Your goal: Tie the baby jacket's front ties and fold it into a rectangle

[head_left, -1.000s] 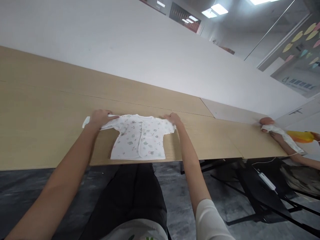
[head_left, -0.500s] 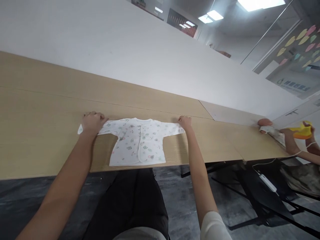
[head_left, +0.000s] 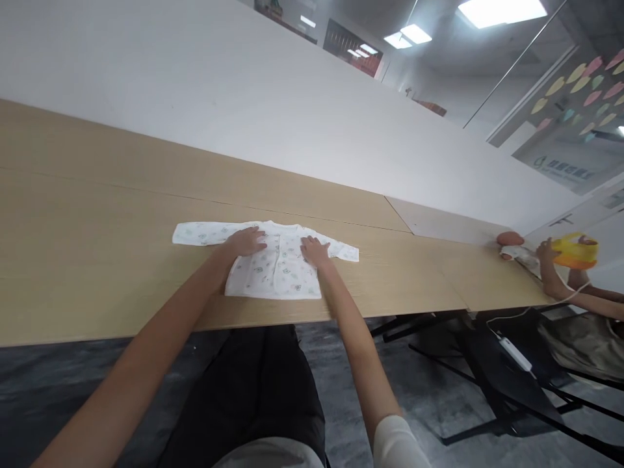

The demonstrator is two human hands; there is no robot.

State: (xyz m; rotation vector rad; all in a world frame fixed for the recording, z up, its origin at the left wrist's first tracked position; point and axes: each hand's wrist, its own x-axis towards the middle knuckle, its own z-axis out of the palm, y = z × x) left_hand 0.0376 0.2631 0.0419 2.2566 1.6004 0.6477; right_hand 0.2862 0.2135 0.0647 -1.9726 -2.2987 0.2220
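A small white baby shirt (head_left: 263, 270) with a scattered print lies spread on the wooden table, its long sleeves stretched to both sides and its hem toward me. My left hand (head_left: 247, 241) rests on the upper left of the shirt, fingers spread over the fabric near the neckline. On the upper right of the shirt lies my right hand (head_left: 314, 251), also with fingers apart and flat. Neither hand grips the cloth.
The table (head_left: 97, 260) runs along a white partition (head_left: 195, 97). At the far right another person's hands (head_left: 550, 260) hold a yellow object (head_left: 576, 251) beside a doll (head_left: 514, 247). Black folding chairs (head_left: 502, 377) and a white power strip (head_left: 515, 354) are below the table edge.
Both my hands have let go of the sleeve ends and moved inward onto the shirt's chest. The shirt has shifted slightly away from the front edge.
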